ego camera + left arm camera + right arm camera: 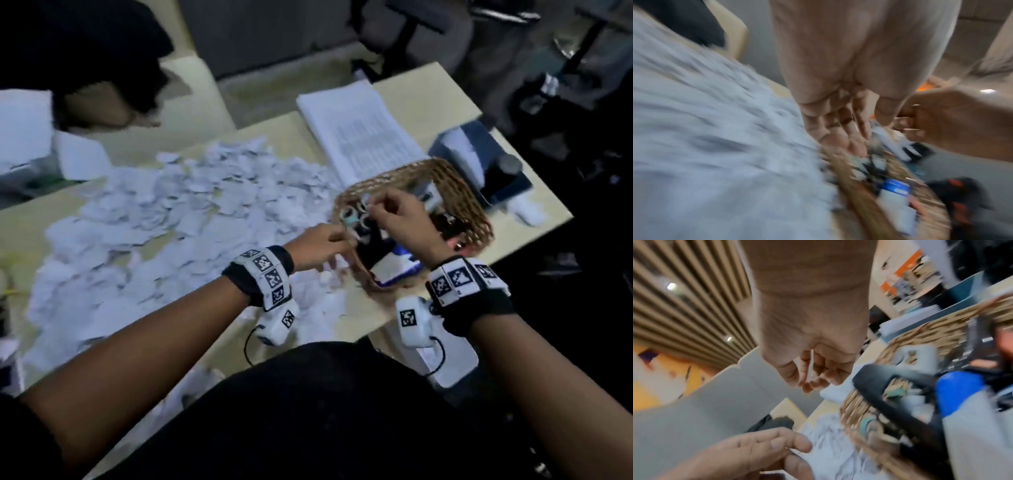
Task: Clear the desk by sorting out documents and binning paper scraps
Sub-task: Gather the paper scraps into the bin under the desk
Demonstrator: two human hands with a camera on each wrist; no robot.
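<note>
A wide heap of torn white paper scraps (178, 219) covers the middle of the desk. Behind it, to the right, lies a stack of printed documents (356, 130). A wicker basket (469, 209) of stationery stands at the front right. My left hand (325, 245) hovers at the basket's near-left rim, fingers loosely bent, and I see nothing in it (849, 142). Over the basket's left end, my right hand (376, 205) curls its fingers together; they appear to pinch a thin white paper scrap (812, 360). Both wrist views are blurred.
A blue-and-white item (400, 270) and rolls of tape lie inside the basket. A dark grey device with papers (479, 161) sits at the desk's right edge. Another person's dark sleeve (102, 68) reaches in at the upper left, above a white box (24, 130).
</note>
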